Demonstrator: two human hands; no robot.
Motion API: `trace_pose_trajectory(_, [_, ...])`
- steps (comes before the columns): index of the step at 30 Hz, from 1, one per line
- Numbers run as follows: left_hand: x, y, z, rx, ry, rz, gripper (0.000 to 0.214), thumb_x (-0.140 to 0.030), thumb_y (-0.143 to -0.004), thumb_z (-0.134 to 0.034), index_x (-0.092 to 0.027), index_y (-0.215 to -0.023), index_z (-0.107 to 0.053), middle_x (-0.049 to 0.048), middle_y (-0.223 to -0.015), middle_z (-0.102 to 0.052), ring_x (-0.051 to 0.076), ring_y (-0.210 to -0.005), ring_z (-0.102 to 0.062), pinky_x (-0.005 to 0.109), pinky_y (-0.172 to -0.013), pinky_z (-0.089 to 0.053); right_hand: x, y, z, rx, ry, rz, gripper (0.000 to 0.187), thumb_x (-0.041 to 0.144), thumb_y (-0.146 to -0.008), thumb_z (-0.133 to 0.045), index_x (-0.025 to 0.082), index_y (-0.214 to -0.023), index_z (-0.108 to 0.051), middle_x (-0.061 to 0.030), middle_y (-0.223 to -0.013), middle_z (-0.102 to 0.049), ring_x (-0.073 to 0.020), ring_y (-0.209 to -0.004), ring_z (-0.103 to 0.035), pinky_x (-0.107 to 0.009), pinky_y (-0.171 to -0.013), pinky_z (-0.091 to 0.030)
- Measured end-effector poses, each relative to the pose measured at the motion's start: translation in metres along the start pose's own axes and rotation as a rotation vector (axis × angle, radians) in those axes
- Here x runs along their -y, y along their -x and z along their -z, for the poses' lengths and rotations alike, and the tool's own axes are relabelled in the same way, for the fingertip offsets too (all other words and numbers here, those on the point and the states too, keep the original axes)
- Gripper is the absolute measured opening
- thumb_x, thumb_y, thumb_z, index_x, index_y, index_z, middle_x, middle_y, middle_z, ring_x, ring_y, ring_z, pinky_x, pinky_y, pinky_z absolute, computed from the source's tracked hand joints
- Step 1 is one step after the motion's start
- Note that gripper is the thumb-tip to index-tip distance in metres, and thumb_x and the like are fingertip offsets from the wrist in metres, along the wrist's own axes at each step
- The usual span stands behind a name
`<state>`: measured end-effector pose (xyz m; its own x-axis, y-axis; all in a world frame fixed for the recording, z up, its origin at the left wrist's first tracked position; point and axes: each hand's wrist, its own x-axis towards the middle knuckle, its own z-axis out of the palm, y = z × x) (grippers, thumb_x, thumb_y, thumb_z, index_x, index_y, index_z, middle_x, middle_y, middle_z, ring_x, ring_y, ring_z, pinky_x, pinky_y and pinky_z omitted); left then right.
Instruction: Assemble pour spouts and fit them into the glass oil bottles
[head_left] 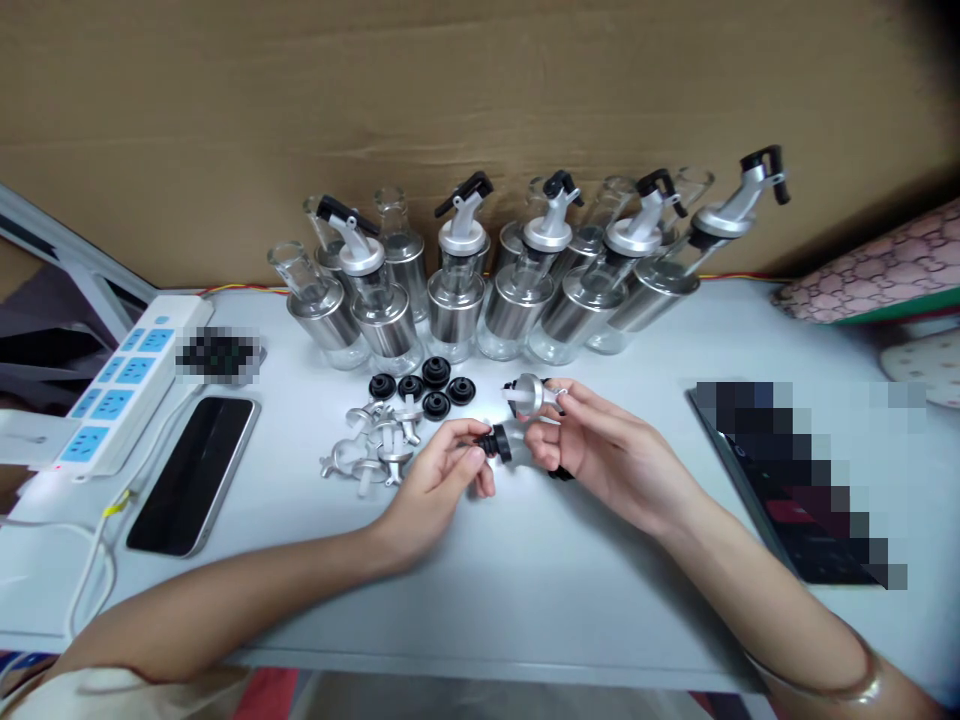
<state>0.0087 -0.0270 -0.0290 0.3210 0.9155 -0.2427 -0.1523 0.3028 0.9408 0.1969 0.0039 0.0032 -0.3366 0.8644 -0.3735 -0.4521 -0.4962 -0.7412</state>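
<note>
My left hand (442, 480) pinches a small black stopper ring (495, 440) at its fingertips. My right hand (592, 440) is closed round a silver pourer spout (529, 395) just to the right of that ring; the two parts are almost touching. Just left of my hands lie a pile of silver spouts (371, 450) and several loose black rings (424, 385) on the white table (480, 590). Behind them stand several glass and steel oil bottles (457, 300), some fitted with black-levered pourers, some open-necked.
A white power strip (124, 385) with blue sockets and a black phone (195, 470) lie at the left. A dark tablet (795, 480) lies at the right. A cardboard wall (480, 110) backs the table. Patterned fabric (877, 270) sits at the far right.
</note>
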Motion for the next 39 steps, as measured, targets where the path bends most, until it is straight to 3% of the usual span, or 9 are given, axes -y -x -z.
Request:
trace_pose_trajectory(4, [-0.003,0.0,-0.001,0.02,0.017,0.019,0.036,-0.039,-0.082,-0.064,-0.018,-0.106,-0.048,-0.0042,-0.065,-0.055,0.013,-0.063,-0.054,0.029,-0.067,-0.04,0.001,0.002,0.0,0.04,0.081,-0.026,0.021,0.036,-0.082,-0.067,0.023,-0.087,-0.052,-0.0009,-0.086,-0.069,-0.0194,-0.076,-0.07,-0.032,-0.067,-0.05])
trace_pose_trajectory(11, [-0.003,-0.002,-0.002,0.009,0.056,0.002,0.034,-0.038,-0.079,-0.069,-0.02,-0.095,-0.046,-0.0049,-0.068,-0.054,0.01,-0.058,-0.054,0.025,-0.06,-0.039,0.0,0.004,-0.004,0.027,0.19,0.062,0.027,0.042,-0.08,-0.07,0.025,-0.087,-0.05,0.0019,-0.079,-0.069,-0.0194,-0.078,-0.071,-0.035,-0.079,-0.049])
trace_pose_trajectory(14, [-0.001,-0.002,-0.001,-0.007,0.052,-0.018,0.033,-0.04,-0.081,-0.067,-0.02,-0.094,-0.044,-0.0059,-0.068,-0.054,0.009,-0.058,-0.057,0.025,-0.06,-0.041,0.003,0.004,-0.001,-0.012,0.27,0.16,0.028,0.044,-0.079,-0.072,0.025,-0.086,-0.052,0.0023,-0.076,-0.068,-0.0185,-0.08,-0.069,-0.033,-0.076,-0.048])
trace_pose_trajectory(18, [0.0,-0.002,0.0,-0.002,0.086,-0.032,0.036,-0.046,-0.084,-0.064,-0.021,-0.098,-0.042,-0.0043,-0.079,-0.057,0.01,-0.057,-0.063,0.025,-0.058,-0.042,0.009,0.002,0.006,-0.031,0.404,0.298,0.027,0.04,-0.076,-0.076,0.024,-0.083,-0.056,0.0035,-0.07,-0.065,-0.0135,-0.063,-0.06,-0.029,-0.065,-0.046])
trace_pose_trajectory(25, [0.0,-0.002,0.0,-0.004,0.121,-0.023,0.038,-0.051,-0.087,-0.06,-0.021,-0.102,-0.041,-0.0022,-0.082,-0.062,0.012,-0.059,-0.067,0.025,-0.059,-0.044,0.011,0.007,0.002,0.072,0.455,0.237,0.025,0.042,-0.081,-0.071,0.024,-0.088,-0.055,0.0041,-0.063,-0.062,-0.0128,-0.053,-0.055,-0.029,-0.057,-0.044])
trace_pose_trajectory(31, [0.001,-0.002,-0.002,-0.009,0.097,-0.052,0.039,-0.051,-0.085,-0.062,-0.022,-0.102,-0.041,-0.0012,-0.086,-0.062,0.012,-0.061,-0.067,0.025,-0.059,-0.044,0.009,0.007,0.001,0.072,0.572,0.289,0.025,0.043,-0.084,-0.066,0.021,-0.096,-0.064,-0.0001,-0.069,-0.065,-0.0151,-0.067,-0.062,-0.03,-0.066,-0.048])
trace_pose_trajectory(39, [0.0,-0.001,0.0,-0.036,0.076,-0.052,0.038,-0.047,-0.082,-0.067,-0.021,-0.097,-0.044,-0.0028,-0.079,-0.061,0.011,-0.061,-0.062,0.026,-0.061,-0.044,0.005,0.005,0.003,0.157,0.554,0.255,0.012,0.031,-0.089,-0.062,0.021,-0.096,-0.062,0.0025,-0.072,-0.064,-0.01,-0.07,-0.06,-0.023,-0.07,-0.048])
